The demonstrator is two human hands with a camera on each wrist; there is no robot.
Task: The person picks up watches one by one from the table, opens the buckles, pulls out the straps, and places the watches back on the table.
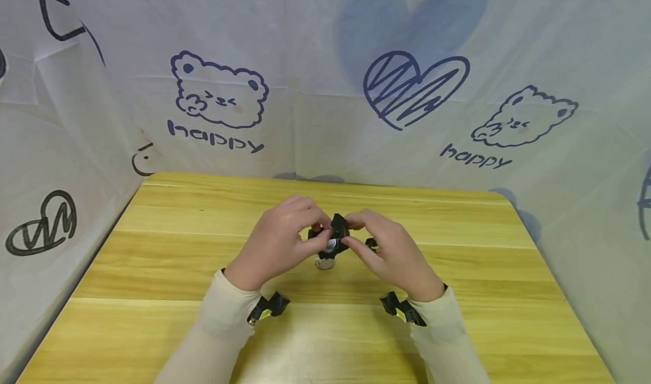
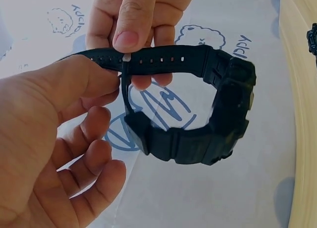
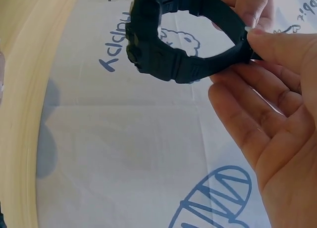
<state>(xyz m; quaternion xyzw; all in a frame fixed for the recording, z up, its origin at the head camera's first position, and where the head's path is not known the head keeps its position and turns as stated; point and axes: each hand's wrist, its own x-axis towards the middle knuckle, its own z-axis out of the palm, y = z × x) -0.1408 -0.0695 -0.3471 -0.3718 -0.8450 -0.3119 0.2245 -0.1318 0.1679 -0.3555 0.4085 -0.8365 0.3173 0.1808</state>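
Note:
A black wristwatch (image 2: 230, 104) with a chunky case is held up between both hands, its strap forming a loop. The left hand (image 1: 285, 237) pinches the tail of the strap beyond the buckle (image 2: 127, 65); its other fingers curl loosely below in the left wrist view. From the other side, the right hand (image 1: 394, 248) grips the strap (image 2: 163, 60) near the buckle, thumb on top and fingers underneath. The strap tail passes through the buckle, and a row of holes shows along the band. In the head view the fingers cover part of the watch.
On the wooden table (image 1: 168, 248), a silvery round watch (image 1: 325, 262) lies just in front of the held one. A small dark object (image 1: 372, 243) sits behind the right fingers. White printed cloth (image 1: 315, 118) hangs around the table's back and sides.

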